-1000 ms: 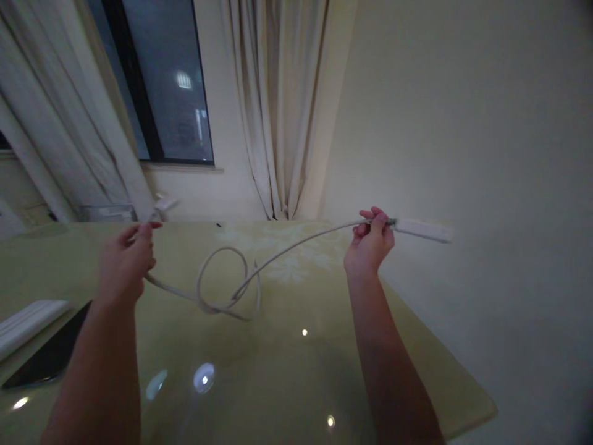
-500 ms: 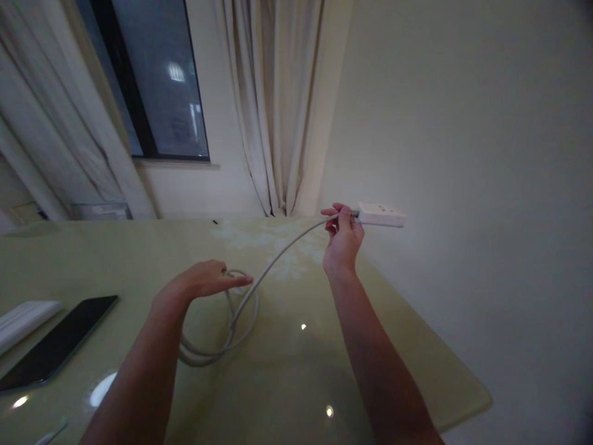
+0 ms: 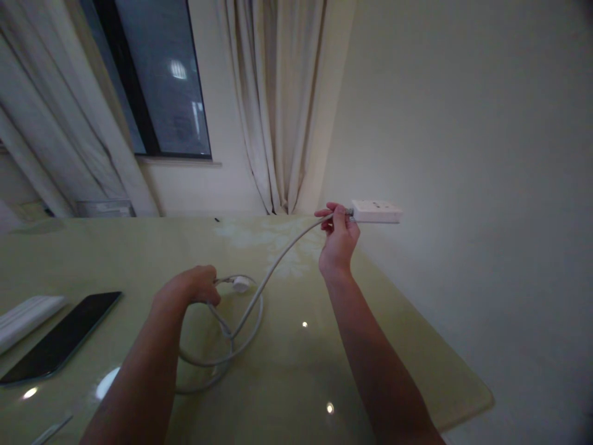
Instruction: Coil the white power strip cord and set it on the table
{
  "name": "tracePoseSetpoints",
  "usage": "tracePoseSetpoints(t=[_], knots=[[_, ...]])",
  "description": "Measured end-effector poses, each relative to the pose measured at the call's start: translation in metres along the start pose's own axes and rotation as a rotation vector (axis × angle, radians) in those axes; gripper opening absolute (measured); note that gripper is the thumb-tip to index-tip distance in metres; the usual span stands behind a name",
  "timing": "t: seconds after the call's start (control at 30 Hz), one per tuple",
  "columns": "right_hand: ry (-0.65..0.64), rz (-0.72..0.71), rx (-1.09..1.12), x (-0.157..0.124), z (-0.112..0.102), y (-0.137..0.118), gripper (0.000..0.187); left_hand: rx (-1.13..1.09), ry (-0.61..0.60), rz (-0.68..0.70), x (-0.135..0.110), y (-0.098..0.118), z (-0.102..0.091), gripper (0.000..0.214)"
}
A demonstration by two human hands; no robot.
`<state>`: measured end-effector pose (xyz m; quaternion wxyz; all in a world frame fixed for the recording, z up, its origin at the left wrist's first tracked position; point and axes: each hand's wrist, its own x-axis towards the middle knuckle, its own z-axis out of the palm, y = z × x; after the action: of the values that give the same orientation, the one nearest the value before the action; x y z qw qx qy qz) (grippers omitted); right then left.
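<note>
A white power strip [image 3: 376, 211] hangs in the air past the table's far right edge, and my right hand [image 3: 338, 238] is closed on its cable just where the cable enters it. The pale cable [image 3: 273, 267] runs down from there to a loose coil [image 3: 234, 346] lying on the glossy yellow-green table [image 3: 296, 371]. My left hand [image 3: 192, 292] is closed on the cable's other end, low over the table, with the white plug [image 3: 241, 283] sticking out just right of its fingers.
A dark phone [image 3: 62, 337] lies face up at the table's left, with a white flat object [image 3: 25, 312] beside it. Beyond the table are a dark window [image 3: 157, 80], cream curtains [image 3: 278, 105] and a bare wall [image 3: 463, 154] on the right.
My left hand came down from the far left onto the coil, then shut on the cable end near the plug. My right hand drew the power strip leftwards and slightly higher.
</note>
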<state>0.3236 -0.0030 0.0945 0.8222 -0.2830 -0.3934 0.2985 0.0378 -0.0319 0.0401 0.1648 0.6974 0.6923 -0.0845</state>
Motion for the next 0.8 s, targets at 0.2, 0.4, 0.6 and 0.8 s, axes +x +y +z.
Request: tracePoseSetpoints(t=[0.2, 0.4, 0.6, 0.8], knots=[[0.000, -0.005, -0.047, -0.003, 0.002, 0.001, 0.037, -0.082, -0.102, -0.001, 0.009, -0.008, 0.003, 0.030], [-0.088, 0.081, -0.025, -0.011, 0.006, 0.006, 0.040, -0.209, -0.089, 0.134, 0.004, -0.011, -0.001, 0.048], [-0.278, 0.256, 0.102, -0.021, 0.012, 0.000, 0.042, -0.351, -0.008, 0.246, -0.010, -0.009, -0.010, 0.054], [-0.426, 0.439, 0.116, -0.033, 0.018, 0.004, 0.034, -0.468, 0.316, 0.314, -0.016, -0.002, -0.028, 0.045]])
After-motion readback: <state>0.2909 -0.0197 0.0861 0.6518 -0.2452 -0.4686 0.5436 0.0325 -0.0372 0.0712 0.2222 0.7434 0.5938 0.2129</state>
